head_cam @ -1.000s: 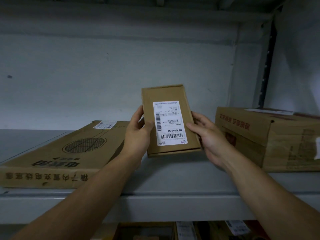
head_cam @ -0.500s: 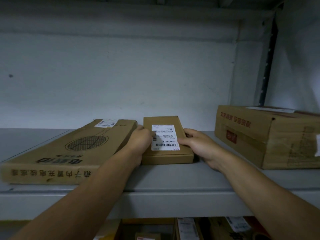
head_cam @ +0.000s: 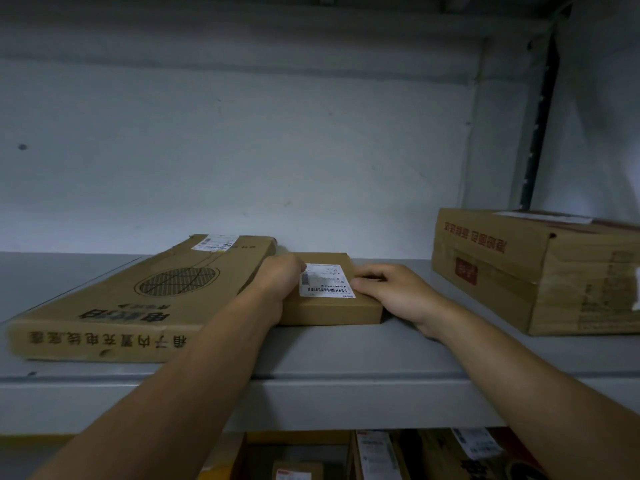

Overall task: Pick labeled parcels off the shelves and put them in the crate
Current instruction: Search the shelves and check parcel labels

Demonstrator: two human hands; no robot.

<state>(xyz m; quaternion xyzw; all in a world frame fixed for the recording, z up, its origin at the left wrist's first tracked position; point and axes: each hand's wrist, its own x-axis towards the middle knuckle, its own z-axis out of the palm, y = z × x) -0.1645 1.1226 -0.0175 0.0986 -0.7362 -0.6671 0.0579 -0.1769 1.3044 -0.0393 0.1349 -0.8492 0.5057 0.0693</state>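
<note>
1. Small parcel (head_cam: 329, 303): a flat brown cardboard box lying flat on the grey shelf (head_cam: 346, 362), toward the back wall and between two larger cartons. Its white barcode label (head_cam: 325, 280) faces up.
2. Left hand (head_cam: 280, 282): grips the small parcel at its left side with the fingers curled in against the box and the back of the hand toward the camera. The fingertips are hidden. The hand sits in the narrow space between the small parcel and the long carton.
3. Right hand (head_cam: 391, 292): holds the small parcel's right side. The bent fingers reach over the top edge beside the barcode label, and the wrist lies low over the shelf.
4. Long carton (head_cam: 138, 306): a flat, slanted box just left of the small parcel, printed with a round mesh drawing and dark characters. A small white sticker sits at its far end.
5. Tall carton (head_cam: 533, 271): stands on the shelf to the right, well apart from the small parcel, with red print on its side.
6. Lower parcels (head_cam: 377, 455): more labelled packages show beneath the shelf's front lip, cut off by the frame edge.
7. Slotted upright (head_cam: 536, 116): a dark post at the rear right.
</note>
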